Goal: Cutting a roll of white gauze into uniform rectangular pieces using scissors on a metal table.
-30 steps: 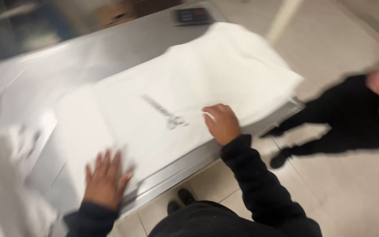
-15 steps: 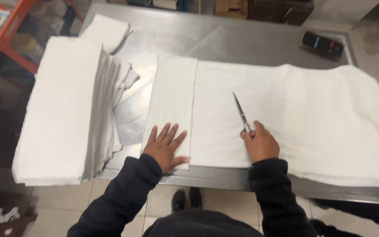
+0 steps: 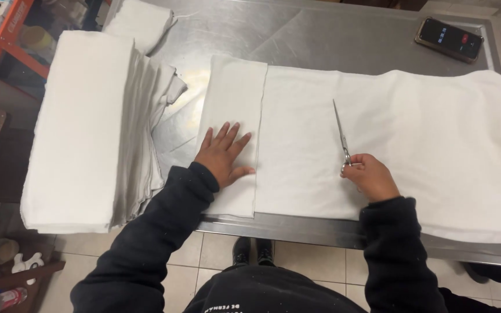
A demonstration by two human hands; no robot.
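My left hand (image 3: 223, 153) lies flat, fingers spread, on a narrow cut strip of white cloth (image 3: 234, 98) at the left end of a large white cloth (image 3: 436, 139) spread over a steel table (image 3: 320, 40). My right hand (image 3: 371, 175) rests on the large cloth and grips the handles of steel scissors (image 3: 341, 134), whose closed blades point away from me. A straight cut edge separates the strip from the large cloth.
A tall stack of folded white cloths (image 3: 88, 122) fills the table's left end, with a smaller folded piece (image 3: 139, 20) behind it. A dark phone (image 3: 449, 39) lies at the far right corner. An orange shelf (image 3: 7, 35) stands to the left. Tiled floor below.
The view has settled from a blurred rightward look back onto the table. My left hand slid up the strip a little; my right hand and scissors moved slightly right.
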